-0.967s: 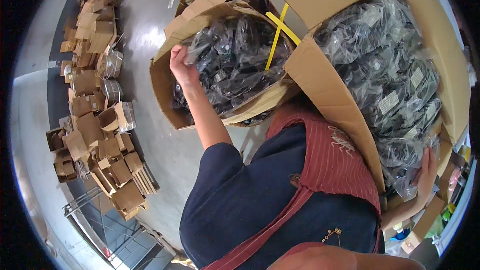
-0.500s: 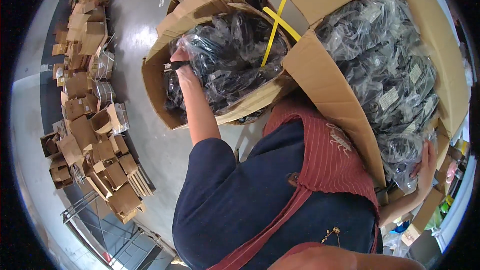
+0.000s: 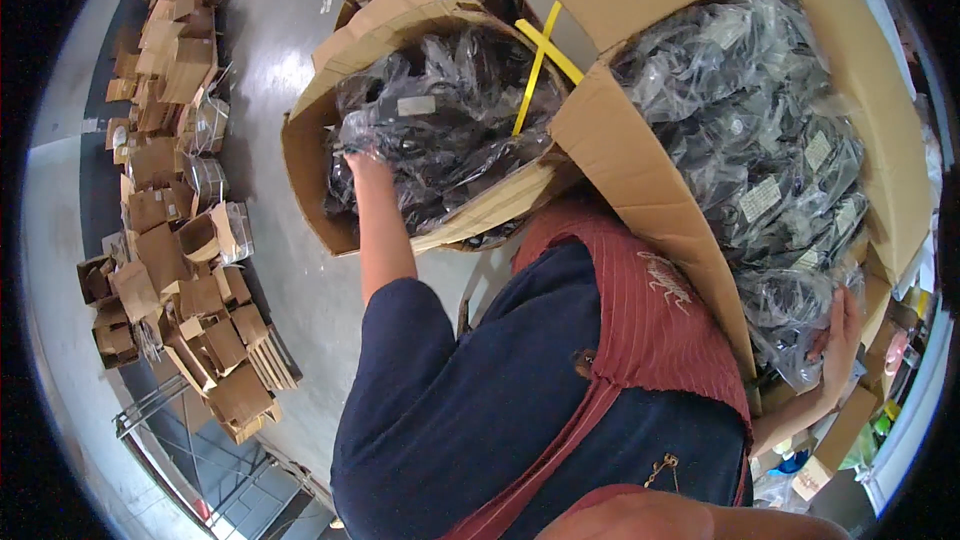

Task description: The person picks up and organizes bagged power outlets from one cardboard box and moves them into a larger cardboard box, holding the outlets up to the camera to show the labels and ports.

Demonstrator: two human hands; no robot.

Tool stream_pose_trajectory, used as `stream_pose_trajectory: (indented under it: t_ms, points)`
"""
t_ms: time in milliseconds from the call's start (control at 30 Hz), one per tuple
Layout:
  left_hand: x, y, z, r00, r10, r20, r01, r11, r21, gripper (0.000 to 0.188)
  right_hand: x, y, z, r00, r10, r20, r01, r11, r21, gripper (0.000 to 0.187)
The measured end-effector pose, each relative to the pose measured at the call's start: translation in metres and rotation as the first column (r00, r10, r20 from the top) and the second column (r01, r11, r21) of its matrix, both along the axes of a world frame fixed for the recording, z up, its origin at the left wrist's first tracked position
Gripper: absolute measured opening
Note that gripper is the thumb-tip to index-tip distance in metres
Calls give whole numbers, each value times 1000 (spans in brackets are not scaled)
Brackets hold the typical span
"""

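Observation:
My left hand (image 3: 364, 156) reaches into the left cardboard box (image 3: 305, 190), its fingers hidden among clear plastic bags of dark items (image 3: 430, 140). I cannot tell whether it grips one. At the near end of the larger right cardboard box (image 3: 665, 190), my right hand (image 3: 843, 330) holds the side of a clear plastic bag (image 3: 785, 305) with dark contents. Its fingers lie along the bag and the thumb side is partly tucked under the plastic. Several more bagged dark items (image 3: 750, 130), some with white labels, fill the right box.
Crossed yellow straps (image 3: 540, 55) lie at the left box's far right edge. Stacked empty cartons (image 3: 165, 170) line the far left side, beyond the grey floor (image 3: 285, 130). A metal frame (image 3: 190, 420) stands at the lower left. Assorted items (image 3: 880, 430) crowd the right edge.
My left hand has moved nearer to me and down among the bags in the left box. The clear bag raised by it earlier now lies lower. My right hand keeps its place on its bag.

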State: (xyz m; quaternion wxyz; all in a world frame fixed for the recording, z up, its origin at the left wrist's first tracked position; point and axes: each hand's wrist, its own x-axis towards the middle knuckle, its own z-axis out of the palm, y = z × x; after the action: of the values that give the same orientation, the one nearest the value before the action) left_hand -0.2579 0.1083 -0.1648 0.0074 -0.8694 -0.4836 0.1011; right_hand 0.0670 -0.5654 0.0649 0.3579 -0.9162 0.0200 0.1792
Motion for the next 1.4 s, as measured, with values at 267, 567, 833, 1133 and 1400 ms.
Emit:
stream_pose_trajectory:
  t_ms: [267, 567, 833, 1133, 1400]
  points:
    - [-50, -83, 73, -269, 961, 67, 331, 157, -930, 89, 8, 7, 2, 999, 52, -1, -52, 998, 16, 47]
    - [-34, -78, 25, -281, 944, 171, 319, 260, -911, 77, 11, 1, -3, 997, 78, 28, -80, 995, 64, 45]
    - [-5, -78, 26, -408, 702, 584, 47, 655, -754, 37, 6, 2, -3, 996, 83, 45, -85, 995, 60, 42]
    - [47, -76, 121, -431, 803, 411, 625, 594, -505, 61, 5, 6, -1, 997, 32, 71, -36, 998, 54, 41]
    - [118, -97, 165, -306, 841, 446, 811, 476, -341, 55, 3, 10, 6, 998, 67, 14, -67, 998, 15, 46]
